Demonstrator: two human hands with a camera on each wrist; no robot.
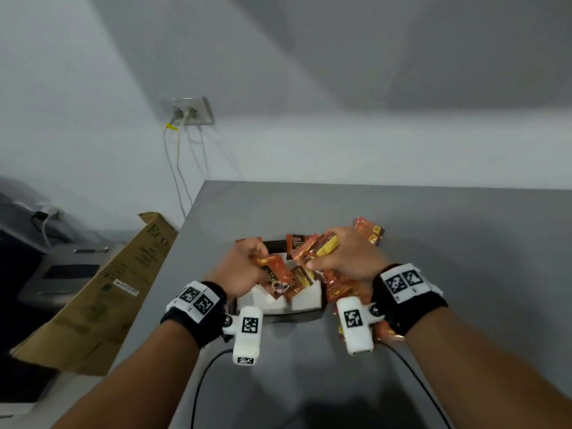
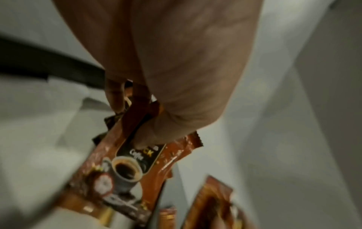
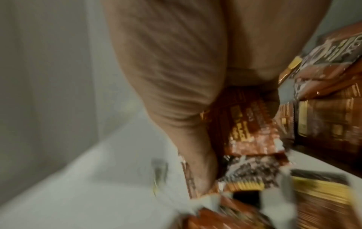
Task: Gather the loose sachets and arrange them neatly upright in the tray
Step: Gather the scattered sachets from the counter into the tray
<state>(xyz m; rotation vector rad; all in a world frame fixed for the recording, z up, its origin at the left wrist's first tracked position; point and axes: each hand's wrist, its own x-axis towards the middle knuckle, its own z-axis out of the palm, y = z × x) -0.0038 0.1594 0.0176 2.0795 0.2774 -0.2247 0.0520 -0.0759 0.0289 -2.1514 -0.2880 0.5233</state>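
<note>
A white tray sits on the grey table with orange-brown coffee sachets poking out of it. My left hand hovers over the tray's left part and grips a bundle of sachets; the left wrist view shows my left hand with fingers curled round a sachet printed with a coffee cup. My right hand is over the tray's right side and grips several sachets, seen blurred in the right wrist view. More loose sachets lie beyond and beside the right hand.
A flattened cardboard box leans against the table's left edge beside a grey machine. A wall socket with cables is behind the table. Black cables run over the near tabletop from the wrist cameras.
</note>
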